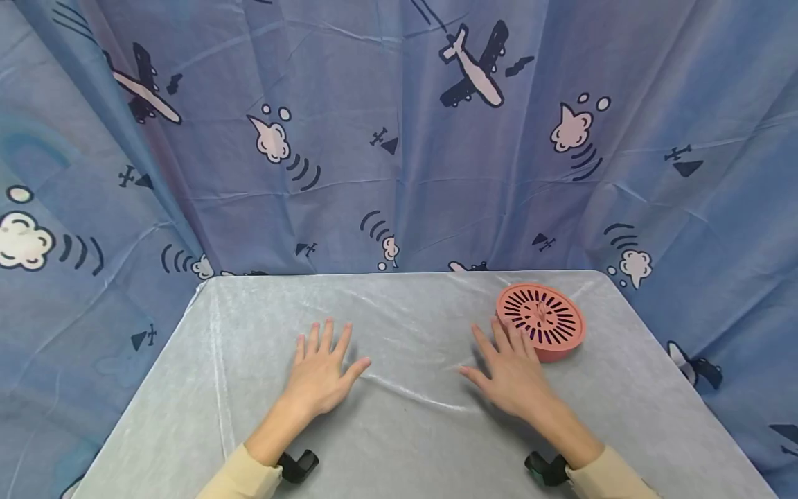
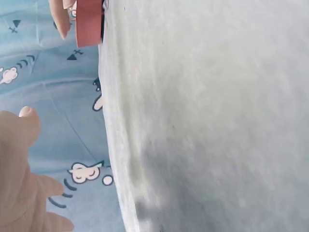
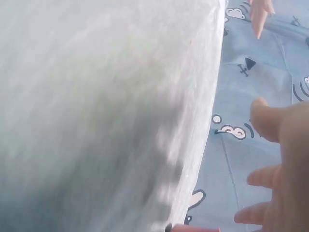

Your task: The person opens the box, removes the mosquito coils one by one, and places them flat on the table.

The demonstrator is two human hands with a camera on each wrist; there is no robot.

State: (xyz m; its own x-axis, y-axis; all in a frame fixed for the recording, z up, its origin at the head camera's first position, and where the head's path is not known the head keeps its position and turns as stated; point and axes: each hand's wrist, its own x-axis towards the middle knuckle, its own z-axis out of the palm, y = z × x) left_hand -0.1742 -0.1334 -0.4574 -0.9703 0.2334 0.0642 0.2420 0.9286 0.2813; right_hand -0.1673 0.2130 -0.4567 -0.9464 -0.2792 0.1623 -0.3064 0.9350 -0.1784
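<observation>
A round coral-coloured plastic box (image 1: pixel 564 320) with a slotted lid stands at the back right of the table. My right hand (image 1: pixel 514 378) is spread palm down just in front of it, its fingertips overlapping the box's near left edge in the head view; whether they touch cannot be seen. On the other side, my left hand (image 1: pixel 319 380) is spread over the table's left half, fingers straight, holding nothing. In the left wrist view the box's side (image 2: pixel 89 24) shows at the top, and in the right wrist view a sliver of the box (image 3: pixel 195 229) appears at the bottom.
A pale cloth-like cover lies over the table (image 1: pixel 405 443), with a few creases. Behind and at both sides hangs a blue curtain (image 1: pixel 349 90) printed with planes and clouds. Black wrist devices (image 1: pixel 299 467) sit by both beige sleeves (image 1: pixel 246 478).
</observation>
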